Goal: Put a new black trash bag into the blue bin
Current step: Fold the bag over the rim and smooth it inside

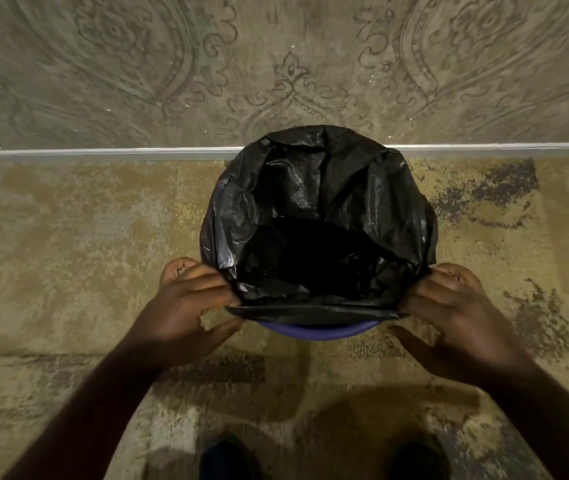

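Observation:
A black trash bag [317, 202] lines the blue bin, its mouth spread wide over the far and side rims. Only a curved strip of the blue bin [317, 331] shows at the near rim, below the bag's stretched near edge. My left hand [189, 299] pinches the bag's edge at the near left of the bin. My right hand [456, 306] pinches the edge at the near right. The bag's edge is pulled taut between the two hands. The bag's inside is dark and I see nothing in it.
The bin stands on a tan, worn-patterned carpet [86, 254]. A white strip [103, 151] runs across behind it, marking the edge of a grey ornamented rug [137, 64]. Two dark feet [227, 459] show at the bottom of the frame.

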`<state>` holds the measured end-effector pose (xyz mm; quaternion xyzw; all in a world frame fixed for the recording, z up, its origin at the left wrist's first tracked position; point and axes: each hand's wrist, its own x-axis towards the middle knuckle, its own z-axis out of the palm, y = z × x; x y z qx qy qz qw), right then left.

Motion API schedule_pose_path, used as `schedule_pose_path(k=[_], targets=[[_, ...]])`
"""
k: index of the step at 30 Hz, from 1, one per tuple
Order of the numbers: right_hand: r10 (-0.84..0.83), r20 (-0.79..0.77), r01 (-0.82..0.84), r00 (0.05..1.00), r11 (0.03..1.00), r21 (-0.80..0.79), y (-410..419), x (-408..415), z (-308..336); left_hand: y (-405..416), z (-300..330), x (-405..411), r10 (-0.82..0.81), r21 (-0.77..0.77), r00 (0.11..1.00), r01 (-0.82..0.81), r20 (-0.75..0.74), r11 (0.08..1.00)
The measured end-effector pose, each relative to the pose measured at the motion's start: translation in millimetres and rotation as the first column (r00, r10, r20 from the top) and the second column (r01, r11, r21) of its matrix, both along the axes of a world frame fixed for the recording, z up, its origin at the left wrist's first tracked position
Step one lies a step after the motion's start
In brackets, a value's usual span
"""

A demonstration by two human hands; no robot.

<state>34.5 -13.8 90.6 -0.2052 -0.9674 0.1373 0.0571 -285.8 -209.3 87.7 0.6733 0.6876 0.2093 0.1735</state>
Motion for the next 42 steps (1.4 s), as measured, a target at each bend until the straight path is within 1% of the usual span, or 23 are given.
schedule_pose_path(k=[5, 11, 14, 16, 20, 22, 24, 26, 27, 28, 29, 30, 31, 32, 33, 34, 35, 36, 37, 38, 40, 41, 42], targets=[[-0.008, -0.093, 0.017, 0.996, 0.994, 0.104, -22.9, 13.2, -25.0, -19.1, -13.3, 10.0, 0.019, 0.098, 0.998, -0.014, -0.057, 0.995], [-0.122, -0.255, 0.162, 0.959, 0.977, 0.139, -46.6, 14.0, -43.1, -33.3, -24.4, 20.7, 0.142, 0.176, 0.963, -0.103, -0.231, 0.979], [-0.201, -0.295, 0.238, 0.934, 0.967, 0.094, -59.0, 8.8, -46.4, -36.0, -24.2, 28.8, 0.168, 0.18, 0.957, -0.126, -0.235, 0.975], [-0.196, -0.312, 0.236, 0.93, 0.967, 0.095, -67.9, 2.2, -45.9, -34.4, -23.2, 38.5, 0.149, 0.169, 0.965, -0.113, -0.217, 0.979], [-0.095, -0.306, 0.158, 0.947, 0.969, 0.188, -81.3, -10.2, -49.9, -34.6, -31.0, 49.1, 0.076, 0.162, 0.978, -0.044, -0.193, 0.986], [-0.103, -0.26, 0.166, 0.96, 0.959, 0.232, -84.8, -11.1, -55.2, -35.2, -36.7, 48.2, 0.088, 0.157, 0.975, -0.055, -0.207, 0.986], [-0.154, -0.202, 0.202, 0.967, 0.948, 0.245, -88.4, -11.3, -59.2, -34.8, -41.8, 48.4, 0.104, 0.14, 0.969, -0.073, -0.226, 0.987], [-0.21, -0.168, 0.242, 0.963, 0.948, 0.206, -91.9, -11.7, -60.1, -36.6, -46.7, 49.3, 0.128, 0.131, 0.967, -0.1, -0.221, 0.986], [-0.243, -0.155, 0.268, 0.958, 0.949, 0.164, -94.2, -10.9, -61.6, -37.7, -48.4, 49.4, 0.152, 0.125, 0.97, -0.129, -0.191, 0.984], [-0.289, -0.14, 0.302, 0.947, 0.95, 0.079, -96.2, -11.8, -61.2, -38.4, -48.2, 49.2, 0.193, 0.116, 0.972, -0.178, -0.135, 0.977], [-0.371, -0.137, 0.366, 0.918, 0.928, -0.063, -97.6, -12.4, -58.8, -39.3, -48.0, 49.6, 0.264, 0.104, 0.963, -0.258, -0.05, 0.96], [-0.489, -0.14, 0.444, 0.861, 0.857, -0.263, -96.1, -14.6, -53.8, -38.4, -45.3, 50.4, 0.365, 0.089, 0.929, -0.369, 0.059, 0.925], [-0.618, -0.126, 0.5, 0.776, 0.725, -0.474, -94.1, -16.4, -49.6, -37.7, -44.1, 51.4, 0.478, 0.054, 0.859, -0.495, 0.185, 0.867], [-0.743, -0.096, 0.524, 0.662, 0.551, -0.65, -90.1, -19.0, -45.7, -34.3, -42.2, 52.2, 0.589, -0.018, 0.744, -0.616, 0.317, 0.788], [-0.844, -0.057, 0.499, 0.534, 0.369, -0.784, -83.5, -21.9, -39.4, -28.0, -38.6, 53.2, 0.686, -0.139, 0.578, -0.711, 0.442, 0.689], [-0.916, -0.004, 0.439, 0.402, 0.196, -0.877, -74.9, -24.2, -34.0, -20.2, -33.8, 53.2, 0.738, -0.28, 0.383, -0.75, 0.556, 0.6], [-0.956, 0.055, 0.363, 0.288, 0.056, -0.93, -65.1, -26.6, -28.6, -11.1, -28.6, 51.7, 0.74, -0.386, 0.205, -0.748, 0.64, 0.54], [-0.972, 0.102, 0.296, 0.211, -0.036, -0.955, -54.1, -28.4, -24.4, -1.5, -22.5, 49.1, 0.718, -0.44, 0.085, -0.738, 0.691, 0.511], [-0.978, 0.129, 0.262, 0.167, -0.082, -0.961, -43.1, -29.8, -21.5, 7.8, -17.0, 44.9, 0.695, -0.455, 0.028, -0.737, 0.718, 0.5], [-0.978, 0.136, 0.253, 0.157, -0.093, -0.963, -32.2, -31.8, -19.3, 16.4, -13.0, 40.6, 0.676, -0.44, 0.023, -0.743, 0.736, 0.504], [-0.968, 0.144, 0.266, 0.204, -0.087, -0.96, -15.2, -38.6, -15.4, 31.8, -9.7, 34.6, 0.669, -0.407, 0.051, -0.759, 0.741, 0.509], [-0.96, 0.157, 0.271, 0.231, -0.091, -0.958, -9.3, -42.8, -14.0, 37.4, -10.8, 31.7, 0.682, -0.41, 0.032, -0.778, 0.73, 0.476], [-0.953, 0.171, 0.268, 0.25, -0.102, -0.958, -4.9, -46.6, -13.2, 42.0, -12.7, 29.3, 0.693, -0.419, -0.007, -0.801, 0.72, 0.427]])
